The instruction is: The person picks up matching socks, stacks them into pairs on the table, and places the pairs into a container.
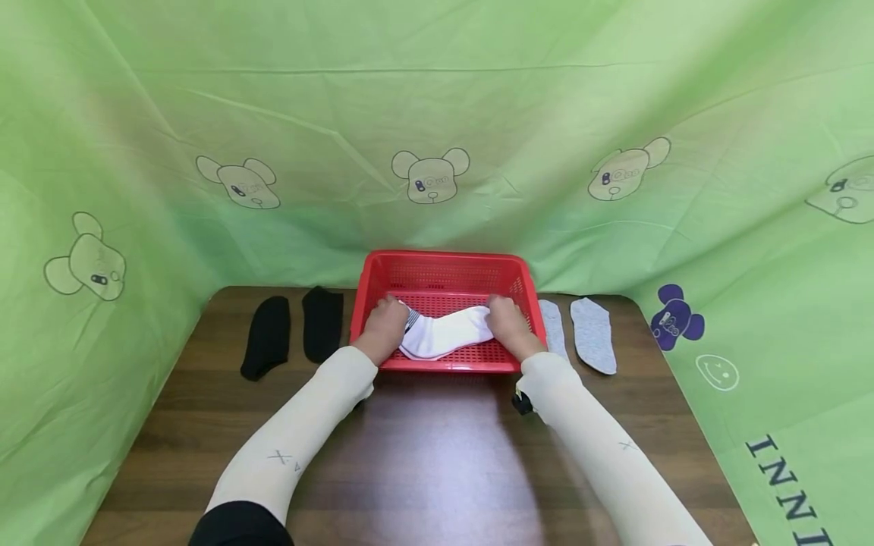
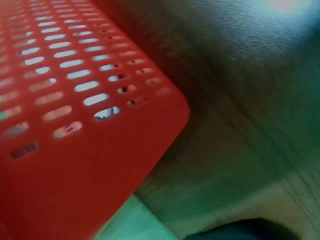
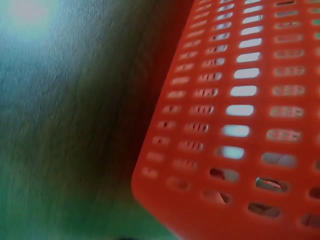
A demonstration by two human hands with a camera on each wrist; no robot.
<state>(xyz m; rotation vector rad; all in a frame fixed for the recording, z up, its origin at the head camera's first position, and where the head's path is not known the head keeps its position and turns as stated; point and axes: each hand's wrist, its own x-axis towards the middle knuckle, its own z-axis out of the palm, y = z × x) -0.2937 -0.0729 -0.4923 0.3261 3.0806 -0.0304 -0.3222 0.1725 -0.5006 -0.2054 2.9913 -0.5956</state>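
Inside a red plastic basket (image 1: 444,258), white socks (image 1: 447,334) lie stretched sideways between my two hands, one overlapping the other. My left hand (image 1: 385,327) grips the end with dark stripes, just inside the basket's left wall. At the opposite end, my right hand (image 1: 508,322) holds the white fabric near the right wall. Fingertips of both hands are hidden from the head view. Both wrist views show the outside of the perforated basket wall (image 2: 100,150), with white cloth showing through its slots; neither hand appears there.
Two black socks (image 1: 268,337) (image 1: 323,324) lie left of the basket on the brown wooden table (image 1: 437,455). To its right are two light grey socks (image 1: 592,335) (image 1: 553,326), one partly behind the basket. A green printed cloth (image 1: 437,91) hangs behind and at both sides.
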